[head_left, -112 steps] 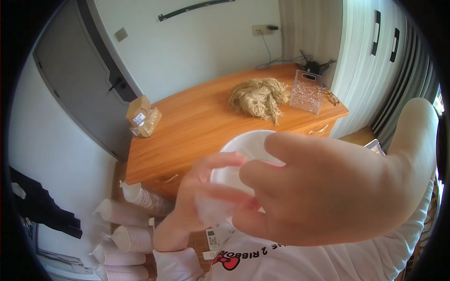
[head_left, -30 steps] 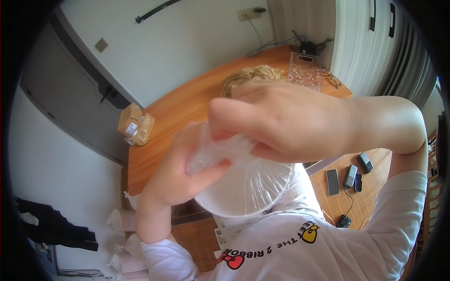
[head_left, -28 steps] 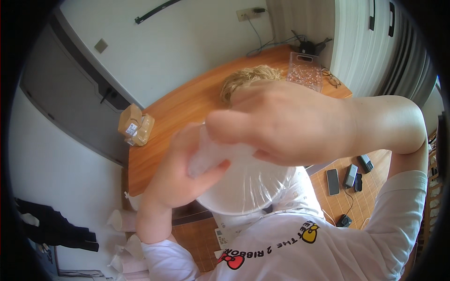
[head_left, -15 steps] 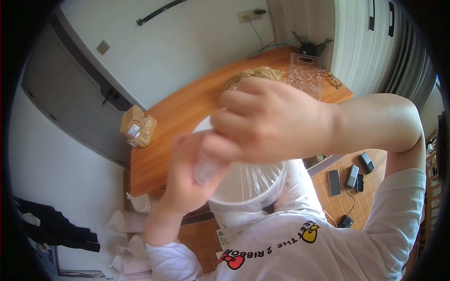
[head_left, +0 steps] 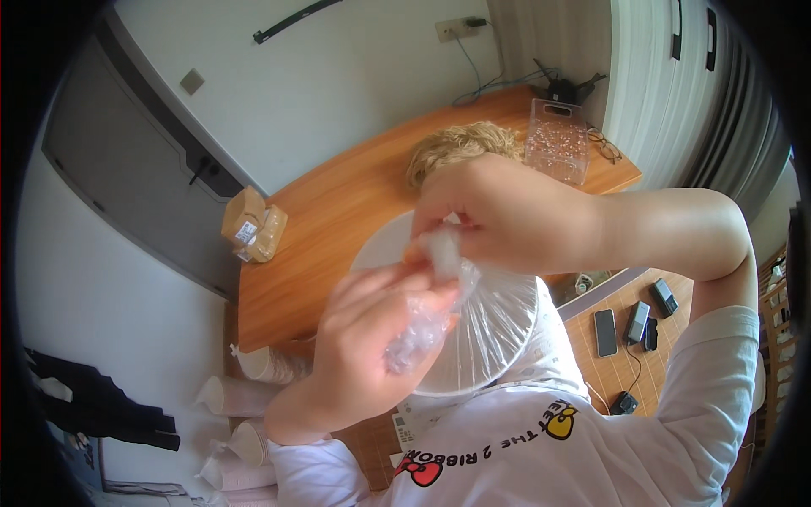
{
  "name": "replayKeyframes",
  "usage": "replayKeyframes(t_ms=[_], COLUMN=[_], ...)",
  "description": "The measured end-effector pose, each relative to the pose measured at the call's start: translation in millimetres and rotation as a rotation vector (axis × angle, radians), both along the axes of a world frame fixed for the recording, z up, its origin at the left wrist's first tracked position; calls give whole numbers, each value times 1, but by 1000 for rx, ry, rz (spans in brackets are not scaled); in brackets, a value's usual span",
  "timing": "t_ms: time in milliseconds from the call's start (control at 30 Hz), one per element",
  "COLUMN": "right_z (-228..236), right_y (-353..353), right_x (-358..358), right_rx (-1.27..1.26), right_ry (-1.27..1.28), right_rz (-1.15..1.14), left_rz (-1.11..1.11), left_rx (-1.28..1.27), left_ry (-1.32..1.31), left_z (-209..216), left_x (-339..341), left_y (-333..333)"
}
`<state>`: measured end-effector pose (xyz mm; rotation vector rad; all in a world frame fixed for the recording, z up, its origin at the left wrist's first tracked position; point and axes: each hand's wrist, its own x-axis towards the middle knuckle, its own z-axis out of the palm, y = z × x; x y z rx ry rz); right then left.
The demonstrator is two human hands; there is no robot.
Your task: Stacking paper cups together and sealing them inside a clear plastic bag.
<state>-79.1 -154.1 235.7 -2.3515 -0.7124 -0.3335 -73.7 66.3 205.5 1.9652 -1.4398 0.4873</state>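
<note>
A wide, round white tub (head_left: 378, 243) rests on my lap, with transparent plastic film (head_left: 494, 325) drawn in pleats over it. Above the tub my left hand (head_left: 355, 342) is closed round a bunched part of the film; some of the crumpled plastic shows by its thumb. My right hand (head_left: 519, 215), wrist bent, pinches the twisted end of the film just beyond the left fingers. Both hands nearly touch each other. They hide the middle of the tub, and its contents cannot be made out.
Ahead, a wooden table (head_left: 329, 220) bears cardboard boxes (head_left: 253, 224), a tan stringy bundle (head_left: 460, 148), a transparent bin (head_left: 557, 139) and glasses (head_left: 604, 145). Several wrapped stacks of cups (head_left: 228, 395) lie at the lower left. A phone (head_left: 605, 332) and small devices lie on the floor at right.
My left hand has turned and opened out slightly, showing more crumpled film. The right hand has shifted a little right and down, uncovering the twisted plastic end between the hands.
</note>
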Motion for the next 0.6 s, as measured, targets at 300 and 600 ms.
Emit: replayKeyframes(t_ms=[300, 600], right_z=[-15, -20], right_y=[-11, -2], right_x=[3, 9], right_rx=[63, -172], right_ry=[-592, -657], right_rz=[315, 532], left_rz=[-113, 41], left_rx=[-230, 21], left_ry=[715, 582], left_z=[-6, 5], left_x=[9, 44], left_y=[18, 17])
